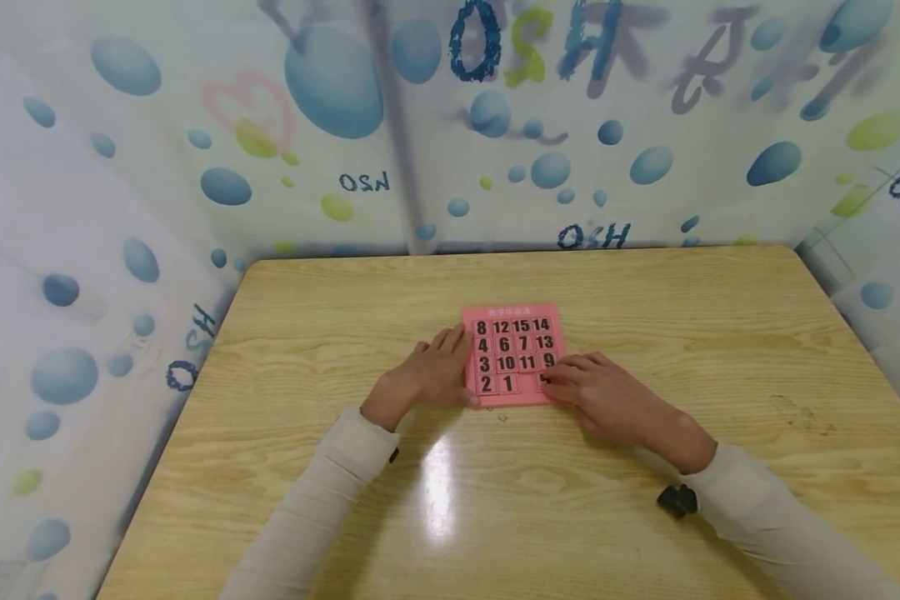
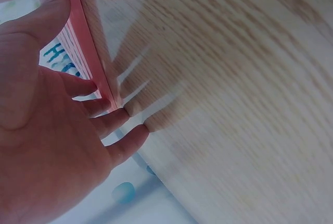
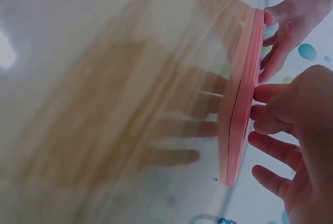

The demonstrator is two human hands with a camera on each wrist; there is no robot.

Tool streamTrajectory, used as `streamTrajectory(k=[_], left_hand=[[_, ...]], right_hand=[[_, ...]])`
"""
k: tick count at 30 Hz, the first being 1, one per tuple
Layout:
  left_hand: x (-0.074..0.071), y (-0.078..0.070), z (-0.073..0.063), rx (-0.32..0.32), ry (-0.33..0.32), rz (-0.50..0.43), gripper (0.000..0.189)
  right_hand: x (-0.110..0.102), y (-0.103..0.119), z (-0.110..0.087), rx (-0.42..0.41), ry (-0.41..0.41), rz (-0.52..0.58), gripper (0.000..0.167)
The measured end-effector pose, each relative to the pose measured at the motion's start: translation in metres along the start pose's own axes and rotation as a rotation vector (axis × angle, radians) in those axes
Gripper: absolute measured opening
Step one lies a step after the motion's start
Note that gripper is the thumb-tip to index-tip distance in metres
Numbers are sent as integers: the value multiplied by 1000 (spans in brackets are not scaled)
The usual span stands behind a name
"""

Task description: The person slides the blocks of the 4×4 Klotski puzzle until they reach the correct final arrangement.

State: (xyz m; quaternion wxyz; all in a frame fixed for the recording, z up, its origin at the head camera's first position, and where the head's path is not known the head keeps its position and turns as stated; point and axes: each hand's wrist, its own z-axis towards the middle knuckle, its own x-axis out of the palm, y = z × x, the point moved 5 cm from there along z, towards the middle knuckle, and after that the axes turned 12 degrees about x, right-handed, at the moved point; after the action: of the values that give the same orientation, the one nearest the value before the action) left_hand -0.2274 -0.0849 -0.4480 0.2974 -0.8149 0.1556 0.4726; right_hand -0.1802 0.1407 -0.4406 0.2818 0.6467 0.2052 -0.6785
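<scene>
A pink sliding number puzzle point(image 1: 513, 399) lies flat on the wooden table, its square tiles bearing black numbers. Along its left edge rests my left hand point(image 1: 435, 371), fingers fairly straight against the side and thumb at the near left corner. My right hand point(image 1: 600, 396) reaches over the near right corner, its fingertips on a tile in the bottom row and partly hiding that number. A gap shows in that row between the 1 tile point(image 1: 507, 383) and the touched tile. In the right wrist view, the puzzle point(image 3: 242, 99) appears edge-on, with loosely bent right fingers above its face.
The wooden table point(image 1: 307, 333) reaches a wall point(image 1: 450, 167) covered with blue and green bubble prints and lettering. Another printed wall stands at the left. A small black object point(image 1: 677, 501) sits beneath the right sleeve cuff.
</scene>
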Motion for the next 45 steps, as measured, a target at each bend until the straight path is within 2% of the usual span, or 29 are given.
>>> streamTrajectory(k=[19, 28, 33, 40, 45], left_hand=[[-1, -1, 0, 1, -12, -4, 112], [0, -2, 0, -1, -8, -7, 112], [1, -1, -1, 0, -6, -19, 112], [0, -1, 0, 6, -4, -12, 113], [0, -1, 0, -2, 2, -4, 114]], right_hand=[[3, 11, 8, -12, 17, -3, 37], [3, 17, 12, -6, 57, 2, 39], [2, 13, 12, -12, 37, -35, 41], [-8, -3, 13, 56, 1, -81, 41], [-8, -10, 14, 76, 26, -102, 42]])
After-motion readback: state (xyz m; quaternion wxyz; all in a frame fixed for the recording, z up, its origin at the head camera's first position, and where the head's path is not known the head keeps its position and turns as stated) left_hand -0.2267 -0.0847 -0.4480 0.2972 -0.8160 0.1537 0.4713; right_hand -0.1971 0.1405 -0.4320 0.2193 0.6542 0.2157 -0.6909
